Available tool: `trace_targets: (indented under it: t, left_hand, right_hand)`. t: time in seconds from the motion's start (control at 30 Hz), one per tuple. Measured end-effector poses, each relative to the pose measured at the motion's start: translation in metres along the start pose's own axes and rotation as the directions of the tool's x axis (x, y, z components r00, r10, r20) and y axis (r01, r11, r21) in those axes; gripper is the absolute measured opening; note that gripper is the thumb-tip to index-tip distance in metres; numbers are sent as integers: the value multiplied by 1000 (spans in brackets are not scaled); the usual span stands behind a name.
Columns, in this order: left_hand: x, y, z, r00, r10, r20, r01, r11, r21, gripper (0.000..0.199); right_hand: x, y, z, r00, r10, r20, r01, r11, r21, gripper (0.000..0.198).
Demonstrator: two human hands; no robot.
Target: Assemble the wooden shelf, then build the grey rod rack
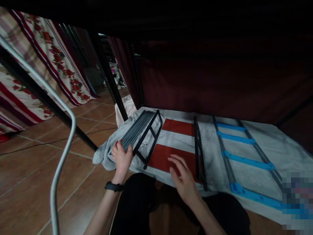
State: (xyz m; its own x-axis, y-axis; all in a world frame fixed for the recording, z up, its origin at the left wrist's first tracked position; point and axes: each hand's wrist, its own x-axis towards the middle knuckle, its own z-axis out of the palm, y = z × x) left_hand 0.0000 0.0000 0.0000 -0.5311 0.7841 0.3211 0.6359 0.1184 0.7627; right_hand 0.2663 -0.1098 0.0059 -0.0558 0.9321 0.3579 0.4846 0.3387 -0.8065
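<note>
A bundle of grey tubes (137, 129) lies side by side at the left end of a pale cloth (176, 113). My left hand (121, 157) rests at the near ends of these tubes, thumb apart from the fingers; I cannot see it wrapped round any of them. Just right of the tubes is a black metal frame (146, 137), with two red-brown panels (178, 126) reaching from it to a second black frame (198, 150). Over the nearer panel my right hand (183, 179) hovers, fingers spread and holding nothing.
Farther right on the cloth lie dark tubes joined by several blue crosspieces (248, 159). A bent silver tube (69, 137) rises close on the left. Black posts (110, 76) and a dark overhead structure surround the space. A dark red curtain (207, 85) hangs behind; brown tiles (83, 176) cover the floor.
</note>
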Motion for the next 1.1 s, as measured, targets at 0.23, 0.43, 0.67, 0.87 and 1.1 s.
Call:
trace_targets:
  t: [0.23,0.43,0.67,0.87,1.1]
  left_hand:
    - [-2,-13,7,786,-127,605,482,740,-470,68]
    - [-15,-8,18,780,-111,616,460,768,-445,64]
    - [-10,-13,29,828,-73,556,395,779,-487,55]
    - [-11,-6,33,842,-3,539,275,862,-425,42]
    - [-13,-5,36,830,-10,557,315,833,-455,39]
  right_hand:
    - [67,92,81,967,252,39,-203,854,-479,51]
    - [114,126,74,828,553,91,-351,638,-686,43]
    - [142,143,59,764,605,225,-309,648,-696,35]
    - [169,143,39,726,589,355,-278,724,-631,31]
    - [157,103,19,809,481,339,-234,792,-564,25]
